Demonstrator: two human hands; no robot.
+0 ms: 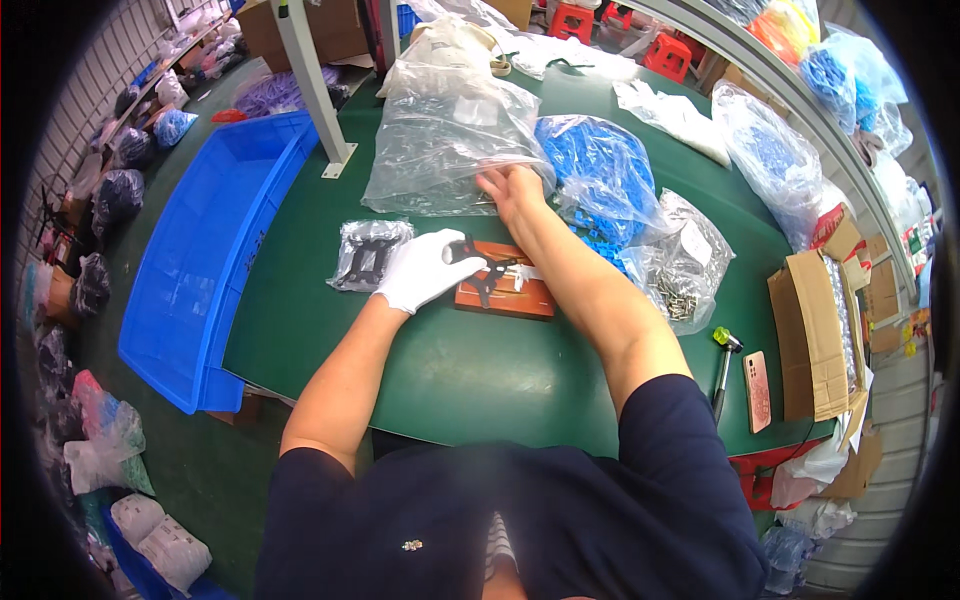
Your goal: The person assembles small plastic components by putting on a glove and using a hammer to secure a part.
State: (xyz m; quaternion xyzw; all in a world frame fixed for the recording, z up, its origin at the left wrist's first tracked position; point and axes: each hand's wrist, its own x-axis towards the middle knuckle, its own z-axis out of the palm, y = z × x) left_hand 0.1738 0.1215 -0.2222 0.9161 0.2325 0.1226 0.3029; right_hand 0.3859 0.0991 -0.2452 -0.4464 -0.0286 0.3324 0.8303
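Observation:
My left hand, in a white glove, grips one arm of a black bracket with several arms. The bracket lies over a reddish-brown block on the table, beside a silver metal piece. Farther forward, my bare right hand reaches in at the near edge of a large clear plastic bag. Its fingers look stretched out and point left, partly covered by the film; I see nothing held in them. Left of the gloved hand lies a small clear bag with black parts.
Bags of blue parts and small metal pieces lie right of my right arm. A hammer, a phone and an open cardboard box stand farther right. A blue tub sits left, near a metal post.

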